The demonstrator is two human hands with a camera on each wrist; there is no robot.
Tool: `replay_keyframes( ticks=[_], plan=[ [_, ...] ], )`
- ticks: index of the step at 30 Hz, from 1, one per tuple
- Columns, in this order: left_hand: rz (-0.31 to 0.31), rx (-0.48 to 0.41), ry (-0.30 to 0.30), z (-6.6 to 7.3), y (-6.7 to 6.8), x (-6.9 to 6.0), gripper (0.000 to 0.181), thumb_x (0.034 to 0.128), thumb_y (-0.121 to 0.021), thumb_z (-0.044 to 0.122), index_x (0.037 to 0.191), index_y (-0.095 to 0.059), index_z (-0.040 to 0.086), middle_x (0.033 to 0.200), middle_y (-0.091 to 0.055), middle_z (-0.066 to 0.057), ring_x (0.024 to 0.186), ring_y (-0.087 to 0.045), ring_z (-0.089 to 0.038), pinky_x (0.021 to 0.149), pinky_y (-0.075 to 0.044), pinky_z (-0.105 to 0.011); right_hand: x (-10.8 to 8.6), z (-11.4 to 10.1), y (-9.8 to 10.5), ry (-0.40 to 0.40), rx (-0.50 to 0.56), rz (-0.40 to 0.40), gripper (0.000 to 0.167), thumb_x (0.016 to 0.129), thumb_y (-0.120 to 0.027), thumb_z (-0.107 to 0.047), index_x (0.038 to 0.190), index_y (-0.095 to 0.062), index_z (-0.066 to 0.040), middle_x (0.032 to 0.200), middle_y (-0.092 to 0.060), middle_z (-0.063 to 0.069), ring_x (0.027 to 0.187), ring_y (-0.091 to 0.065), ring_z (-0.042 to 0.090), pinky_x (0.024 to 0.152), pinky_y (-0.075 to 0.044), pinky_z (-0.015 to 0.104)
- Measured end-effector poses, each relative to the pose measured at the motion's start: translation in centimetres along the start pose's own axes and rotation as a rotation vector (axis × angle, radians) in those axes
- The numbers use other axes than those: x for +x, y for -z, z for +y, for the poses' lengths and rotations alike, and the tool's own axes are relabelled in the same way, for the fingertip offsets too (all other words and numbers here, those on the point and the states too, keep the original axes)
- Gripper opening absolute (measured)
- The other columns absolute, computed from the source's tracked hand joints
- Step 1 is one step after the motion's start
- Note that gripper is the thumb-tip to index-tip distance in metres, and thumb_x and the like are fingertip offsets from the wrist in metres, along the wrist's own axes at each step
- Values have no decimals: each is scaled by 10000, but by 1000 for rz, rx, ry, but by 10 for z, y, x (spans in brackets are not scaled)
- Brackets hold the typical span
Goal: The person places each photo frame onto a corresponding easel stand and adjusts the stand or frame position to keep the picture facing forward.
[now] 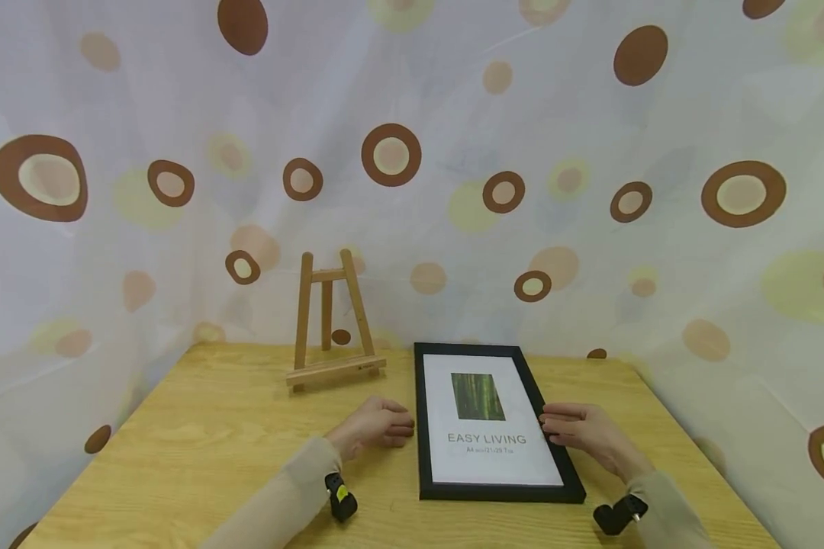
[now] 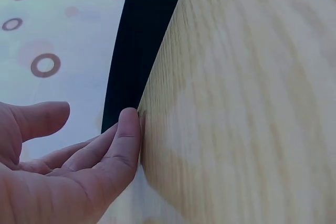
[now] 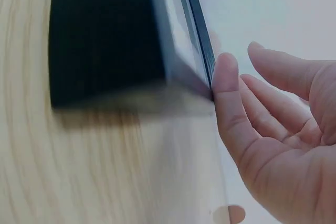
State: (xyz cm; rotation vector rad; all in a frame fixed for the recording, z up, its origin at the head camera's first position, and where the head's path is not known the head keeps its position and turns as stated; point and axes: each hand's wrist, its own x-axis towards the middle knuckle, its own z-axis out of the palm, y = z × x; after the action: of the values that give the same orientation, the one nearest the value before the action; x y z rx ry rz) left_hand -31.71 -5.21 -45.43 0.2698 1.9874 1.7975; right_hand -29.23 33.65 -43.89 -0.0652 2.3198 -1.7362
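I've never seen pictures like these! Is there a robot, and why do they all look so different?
No robot, just a person's left hand and right hand. The wide picture comes from a camera on the person's head, looking forward and down. The two close-ups come from a camera worn on each wrist, so each shows one hand up close. On the wooden table lies a black picture frame with EASY LIVING printed inside, and a wooden easel stands farther back to the left. The hands are at the frame's two long sides. Neither hand is gripping anything.
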Motion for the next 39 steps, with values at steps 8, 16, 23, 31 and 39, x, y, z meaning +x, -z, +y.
replay_keyframes(
  ticks=[8,16,23,31,39],
  plan=[
    [-29,-90,20,0,0,0,434,979,-555,59,1341,-461,-162,1270,-607,-275,1097,-654,-301,885,-581,-401,-4,11,20,1,18,10,621,971,-605,-96,1411,-302,220,1330,-567,289,1048,-656,127,905,-568,309],
    [-77,-124,25,1,-2,1,491,979,-551,57,1386,-400,-173,1421,-461,-321,1252,-551,-366,958,-544,-430,-3,17,33,-46,5,-110,638,976,-601,-127,1415,-293,218,1384,-514,302,1090,-624,143,926,-560,341],
    [-143,-150,15,-1,4,1,513,999,-506,40,1423,-321,-182,1481,-350,-352,1334,-456,-408,999,-518,-439,6,20,37,-96,100,-188,632,996,-571,-146,1453,-272,174,1368,-574,137,1107,-608,97,977,-533,342],
    [-191,-200,18,1,5,-2,505,995,-474,-16,1443,-295,-170,1519,-276,-356,1391,-370,-425,1056,-463,-491,6,22,37,-112,165,-199,650,990,-578,-123,1478,-244,148,1320,-606,48,1100,-610,86,976,-528,312],
    [-193,-296,42,-1,-2,-6,536,977,-456,-53,1456,-248,-175,1526,-244,-364,1296,-470,-466,1040,-458,-536,0,25,38,-128,282,-248,669,1002,-532,-68,1516,-146,113,1247,-636,14,1102,-631,164,957,-542,400]
  ],
)
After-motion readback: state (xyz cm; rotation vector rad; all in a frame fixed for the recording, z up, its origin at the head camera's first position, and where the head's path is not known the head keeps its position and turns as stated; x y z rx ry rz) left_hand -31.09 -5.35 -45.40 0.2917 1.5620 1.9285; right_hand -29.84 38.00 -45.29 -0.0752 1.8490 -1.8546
